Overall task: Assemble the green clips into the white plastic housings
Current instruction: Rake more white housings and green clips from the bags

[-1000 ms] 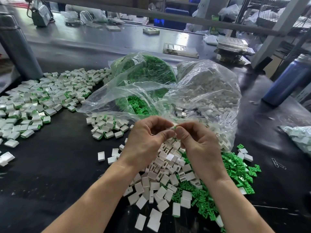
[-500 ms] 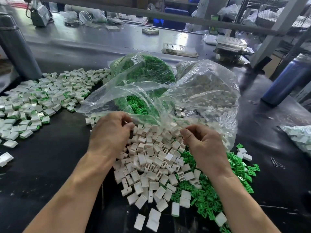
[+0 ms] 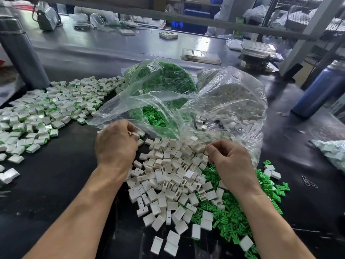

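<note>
left hand (image 3: pixel 115 144) curled over the far-left edge of the loose pile of small white plastic housings (image 3: pixel 168 176), can't tell if it holds one, right hand (image 3: pixel 229 161) fingers curled at the pile's right, grip unclear too, heap of little green plastic clips (image 3: pixel 233 219) just under that wrist

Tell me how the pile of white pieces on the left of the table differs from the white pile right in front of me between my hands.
The left pile shows green at many pieces' edges, so those look assembled; the front pile is plain white housings, many with open slots. The left pile is spread flat and wide; the front pile is heaped and overlaps loose green clips. No hand touches the left pile; both hands reach into the front one. Both lie on the dark table.
</note>
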`<control>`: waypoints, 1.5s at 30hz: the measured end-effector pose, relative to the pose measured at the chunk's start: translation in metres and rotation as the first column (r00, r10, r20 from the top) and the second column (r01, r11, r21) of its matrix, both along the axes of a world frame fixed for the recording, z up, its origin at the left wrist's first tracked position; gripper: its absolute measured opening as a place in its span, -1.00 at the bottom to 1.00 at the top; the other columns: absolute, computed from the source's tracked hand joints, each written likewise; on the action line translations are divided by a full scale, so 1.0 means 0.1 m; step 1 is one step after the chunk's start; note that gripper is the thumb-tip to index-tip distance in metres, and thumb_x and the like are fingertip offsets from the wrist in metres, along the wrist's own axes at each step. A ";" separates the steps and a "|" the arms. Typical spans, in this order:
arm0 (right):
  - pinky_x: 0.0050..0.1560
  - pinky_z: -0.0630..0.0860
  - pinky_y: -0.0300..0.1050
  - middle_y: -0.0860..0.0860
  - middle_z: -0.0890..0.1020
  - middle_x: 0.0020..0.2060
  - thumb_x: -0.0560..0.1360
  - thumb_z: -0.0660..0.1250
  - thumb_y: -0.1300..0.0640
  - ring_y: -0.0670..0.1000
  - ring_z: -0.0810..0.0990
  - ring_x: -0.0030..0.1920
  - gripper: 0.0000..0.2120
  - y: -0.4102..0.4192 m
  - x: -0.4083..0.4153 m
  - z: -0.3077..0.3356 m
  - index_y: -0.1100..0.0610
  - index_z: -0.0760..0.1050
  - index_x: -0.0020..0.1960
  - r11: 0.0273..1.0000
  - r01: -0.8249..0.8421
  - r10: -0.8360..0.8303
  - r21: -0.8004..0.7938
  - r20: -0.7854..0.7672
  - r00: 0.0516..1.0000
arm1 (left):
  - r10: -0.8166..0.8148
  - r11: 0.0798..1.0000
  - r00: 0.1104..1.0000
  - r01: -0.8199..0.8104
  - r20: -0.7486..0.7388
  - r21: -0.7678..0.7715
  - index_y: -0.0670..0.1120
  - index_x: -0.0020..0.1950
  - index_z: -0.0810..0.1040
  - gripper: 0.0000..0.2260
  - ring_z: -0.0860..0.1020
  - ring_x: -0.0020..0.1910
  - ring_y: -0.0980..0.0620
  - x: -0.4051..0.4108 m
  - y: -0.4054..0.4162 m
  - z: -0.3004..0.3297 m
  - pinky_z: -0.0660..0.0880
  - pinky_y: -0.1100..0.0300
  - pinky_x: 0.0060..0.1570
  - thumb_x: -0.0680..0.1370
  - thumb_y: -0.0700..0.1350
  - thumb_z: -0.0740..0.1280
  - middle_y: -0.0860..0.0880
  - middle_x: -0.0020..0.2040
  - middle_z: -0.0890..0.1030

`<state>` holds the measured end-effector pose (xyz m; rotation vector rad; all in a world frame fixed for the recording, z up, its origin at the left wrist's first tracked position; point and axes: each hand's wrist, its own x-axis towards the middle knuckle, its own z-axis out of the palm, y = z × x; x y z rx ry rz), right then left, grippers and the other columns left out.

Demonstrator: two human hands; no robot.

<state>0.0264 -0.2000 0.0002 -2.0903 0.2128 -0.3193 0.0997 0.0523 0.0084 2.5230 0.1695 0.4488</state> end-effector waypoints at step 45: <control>-0.24 0.54 -0.33 -0.36 0.65 -0.17 0.40 0.58 -0.19 -0.28 0.61 -0.16 -0.91 -0.32 -0.05 0.17 -0.27 0.69 -0.14 0.944 -0.289 0.214 -0.158 -0.372 0.903 | -0.561 0.561 0.828 0.381 0.002 -0.735 -0.01 0.10 0.70 -0.80 0.63 -0.20 0.30 -0.21 -0.25 0.10 0.52 0.42 -0.23 0.60 -0.28 0.40 0.11 -0.10 0.74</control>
